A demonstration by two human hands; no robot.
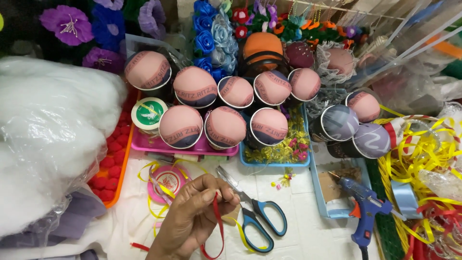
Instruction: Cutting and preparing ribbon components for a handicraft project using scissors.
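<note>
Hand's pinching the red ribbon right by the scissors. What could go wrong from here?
1. The scissors lie with blades pointing at the hand; a careless reach might nick fingers.
2. The red ribbon loops loosely below the hand and may snag on yellow ribbon strands beside it.
3. The glue gun sits close by; if hot, it could burn or melt ribbon.

We see a glossy red ribbon [220,226] pinched in our left hand [192,219], scissors [254,212] with shiny metal blades and smooth blue plastic handles, matt cloth-covered pincushions [181,126], fluffy white stuffing [43,139] in clear plastic, and a blue plastic glue gun [365,207].
</note>
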